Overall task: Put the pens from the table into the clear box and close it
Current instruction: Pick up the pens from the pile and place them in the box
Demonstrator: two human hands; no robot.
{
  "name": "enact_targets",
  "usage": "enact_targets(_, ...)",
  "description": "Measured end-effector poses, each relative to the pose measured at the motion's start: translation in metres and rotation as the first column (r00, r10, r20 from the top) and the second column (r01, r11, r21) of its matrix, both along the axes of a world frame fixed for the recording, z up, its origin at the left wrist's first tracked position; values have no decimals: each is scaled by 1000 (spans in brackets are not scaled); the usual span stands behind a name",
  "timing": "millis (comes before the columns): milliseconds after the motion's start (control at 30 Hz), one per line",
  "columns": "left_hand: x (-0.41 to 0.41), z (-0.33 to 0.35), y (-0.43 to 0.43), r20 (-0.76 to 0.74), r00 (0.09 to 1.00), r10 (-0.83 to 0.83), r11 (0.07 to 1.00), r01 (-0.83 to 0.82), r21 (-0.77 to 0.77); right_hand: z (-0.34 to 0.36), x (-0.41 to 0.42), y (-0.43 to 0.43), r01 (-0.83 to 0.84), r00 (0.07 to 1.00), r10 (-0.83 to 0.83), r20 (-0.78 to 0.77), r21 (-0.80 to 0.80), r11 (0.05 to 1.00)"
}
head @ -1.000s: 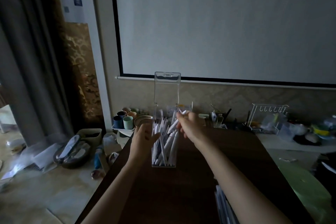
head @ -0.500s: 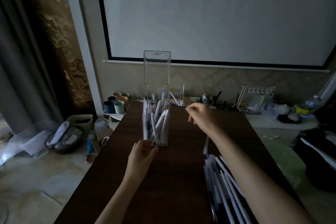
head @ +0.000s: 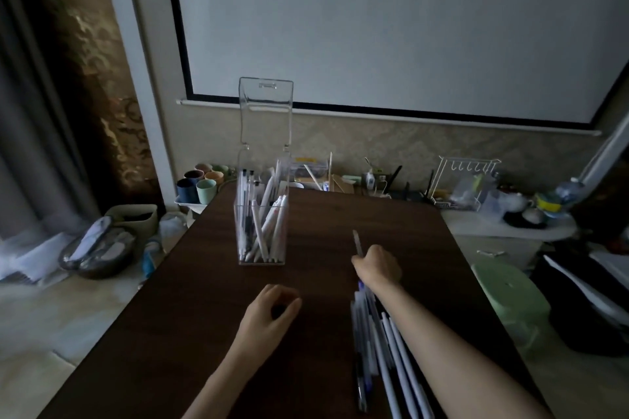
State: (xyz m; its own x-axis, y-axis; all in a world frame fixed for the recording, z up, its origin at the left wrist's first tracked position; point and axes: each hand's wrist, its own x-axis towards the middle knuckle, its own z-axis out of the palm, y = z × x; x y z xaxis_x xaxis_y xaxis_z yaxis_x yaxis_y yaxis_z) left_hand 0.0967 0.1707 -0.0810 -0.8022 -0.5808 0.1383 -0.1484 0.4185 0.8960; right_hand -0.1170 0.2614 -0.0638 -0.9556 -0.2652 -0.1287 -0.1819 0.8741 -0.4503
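A pen (head: 357, 243) juts up from the right hand (head: 377, 267), whose grip is closed around it. More pens (head: 381, 347) lie just behind that grip on the tabletop (head: 340, 214). Ahead and left stands the clear box (head: 262, 214), lid up, holding pens. The left hand (head: 272, 313) rests loosely curled, its grip narrow and empty.

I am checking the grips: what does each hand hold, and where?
Right hand grips one pen near its lower end. Left hand holds nothing.

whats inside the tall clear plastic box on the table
The tall clear plastic box, lid open, holds a bundle of upright white pens. An exact count is impossible because they overlap.
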Motion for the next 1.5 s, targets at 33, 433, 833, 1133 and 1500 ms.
enact_targets(33,0,1,-1,13,1000,-11,1000,11,3,3,-1,2,-5,1000,7,16,-94,996)
enact_targets(433,-26,43,40,-299,954,-20,844,176,507,45,105,76,-486,812,583,-26,-584,650)
enact_targets(833,-15,22,54,-116,993,-13,697,92,711,10,86,141,-146,987,151,-51,87,985)
enact_targets(1133,-4,23,56,-103,994,-38,691,101,716,13,88,106,-116,989,125,-78,117,986)
enact_targets(1500,4,21,44,-95,995,-12,702,76,708,4,76,106,-116,971,130,-202,79,990)
